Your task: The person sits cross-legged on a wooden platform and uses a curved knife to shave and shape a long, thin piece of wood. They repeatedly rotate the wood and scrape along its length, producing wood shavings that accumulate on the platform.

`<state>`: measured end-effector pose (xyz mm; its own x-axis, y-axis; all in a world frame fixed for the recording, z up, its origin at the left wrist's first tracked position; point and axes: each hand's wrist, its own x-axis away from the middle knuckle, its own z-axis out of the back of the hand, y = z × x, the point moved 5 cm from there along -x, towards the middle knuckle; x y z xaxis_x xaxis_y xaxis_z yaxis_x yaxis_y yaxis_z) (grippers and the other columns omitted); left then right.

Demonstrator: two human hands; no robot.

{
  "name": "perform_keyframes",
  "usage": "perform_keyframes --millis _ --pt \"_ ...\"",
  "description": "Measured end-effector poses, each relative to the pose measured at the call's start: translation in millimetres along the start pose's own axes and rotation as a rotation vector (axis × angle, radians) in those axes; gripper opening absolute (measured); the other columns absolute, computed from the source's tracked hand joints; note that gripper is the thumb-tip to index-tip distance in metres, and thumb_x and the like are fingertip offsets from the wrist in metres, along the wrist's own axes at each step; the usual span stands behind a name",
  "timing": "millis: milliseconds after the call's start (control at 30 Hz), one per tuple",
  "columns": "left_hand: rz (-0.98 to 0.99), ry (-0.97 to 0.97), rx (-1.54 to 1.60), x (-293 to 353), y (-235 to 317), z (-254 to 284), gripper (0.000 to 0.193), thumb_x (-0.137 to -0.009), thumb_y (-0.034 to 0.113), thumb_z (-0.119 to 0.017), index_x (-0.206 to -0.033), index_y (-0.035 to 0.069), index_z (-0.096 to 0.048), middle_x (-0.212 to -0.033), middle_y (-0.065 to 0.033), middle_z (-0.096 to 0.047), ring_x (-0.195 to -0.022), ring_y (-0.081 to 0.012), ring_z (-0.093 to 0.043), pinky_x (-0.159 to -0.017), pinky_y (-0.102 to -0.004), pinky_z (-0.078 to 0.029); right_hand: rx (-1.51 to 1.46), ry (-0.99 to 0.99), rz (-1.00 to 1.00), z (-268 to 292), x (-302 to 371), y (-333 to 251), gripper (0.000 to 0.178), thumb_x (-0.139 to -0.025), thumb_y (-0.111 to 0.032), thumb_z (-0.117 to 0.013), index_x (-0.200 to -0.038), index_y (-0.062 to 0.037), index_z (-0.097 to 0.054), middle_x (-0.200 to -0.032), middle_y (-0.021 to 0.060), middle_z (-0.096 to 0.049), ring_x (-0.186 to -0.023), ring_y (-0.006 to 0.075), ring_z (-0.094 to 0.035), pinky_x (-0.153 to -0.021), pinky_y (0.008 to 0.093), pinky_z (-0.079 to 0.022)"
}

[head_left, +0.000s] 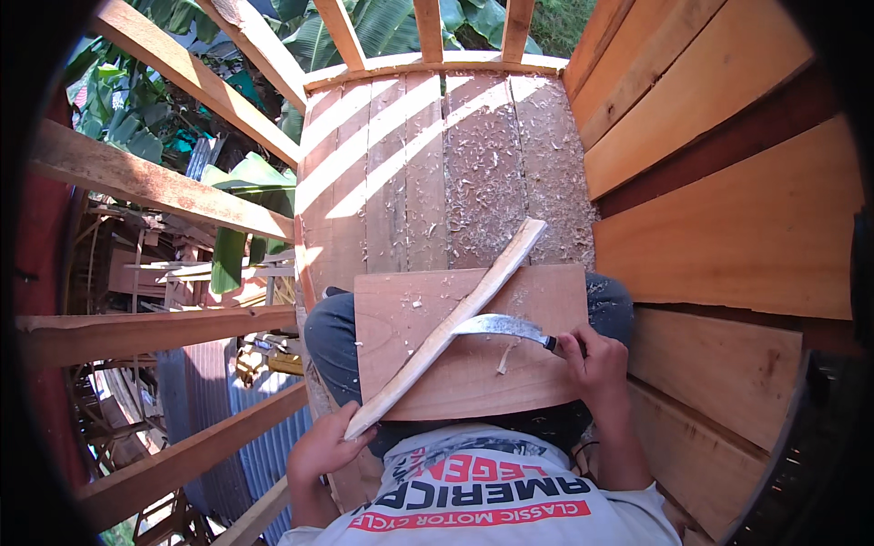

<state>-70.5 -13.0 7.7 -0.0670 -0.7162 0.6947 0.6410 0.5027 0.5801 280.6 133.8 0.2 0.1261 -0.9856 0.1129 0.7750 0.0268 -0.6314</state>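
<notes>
A wooden board (437,364) lies flat across my lap. Slanting over it is a long pale wooden stick (464,312), its far end reaching past the board's far edge. My left hand (330,442) is closed around the stick's near end, at the board's near left corner. In my right hand (594,362), at the board's right side, is the dark handle of a curved knife (498,325). The blade arcs leftward over the board, and its tip meets the stick near the middle. A few wood shavings are scattered on the board.
Beyond my knees stretches a plank floor (391,182), strewn with shavings toward its right side. Slatted wooden rails (173,191) with gaps stand on the left and far end. A wall of wide boards (728,246) rises close on the right. Corrugated metal sheets (205,391) lie below, outside the rails.
</notes>
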Motion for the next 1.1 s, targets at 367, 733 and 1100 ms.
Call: perform_keyframes --millis 367,733,1100 --pt "-0.185 0.371 0.108 -13.1 15.6 12.2 0.026 -0.079 0.005 -0.067 -0.102 -0.003 -0.057 -0.090 -0.0169 -0.061 -0.080 -0.0306 -0.062 -0.073 -0.0350 -0.048 -0.094 0.235 -0.226 8.4 -6.4 48.9 0.036 -0.082 -0.024 -0.075 -0.067 0.0015 -0.053 -0.055 0.0127 -0.051 -0.047 0.0253 -0.042 -0.050 0.0366 -0.039" --pt "-0.107 0.379 0.377 9.9 1.6 -9.9 0.023 -0.083 0.001 -0.064 -0.104 -0.005 -0.057 -0.088 -0.0162 -0.068 -0.080 -0.0218 -0.068 -0.072 -0.0321 -0.052 -0.526 0.170 -0.429 1.5 29.2 76.4 0.027 -0.086 -0.013 -0.069 -0.068 0.0012 -0.055 -0.058 -0.0007 -0.053 -0.054 0.0050 -0.047 -0.050 0.0259 -0.040" --pt "-0.109 0.460 0.330 6.2 4.3 -10.0 0.021 -0.083 0.007 -0.064 -0.099 -0.002 -0.053 -0.080 -0.0204 -0.062 -0.075 -0.0328 -0.064 -0.066 -0.0391 -0.047 -0.661 0.087 -0.386 3.4 29.3 68.7 0.026 -0.091 -0.020 -0.067 -0.078 0.0014 -0.060 -0.067 -0.0003 -0.059 -0.058 0.0061 -0.054 -0.052 0.0234 -0.046"
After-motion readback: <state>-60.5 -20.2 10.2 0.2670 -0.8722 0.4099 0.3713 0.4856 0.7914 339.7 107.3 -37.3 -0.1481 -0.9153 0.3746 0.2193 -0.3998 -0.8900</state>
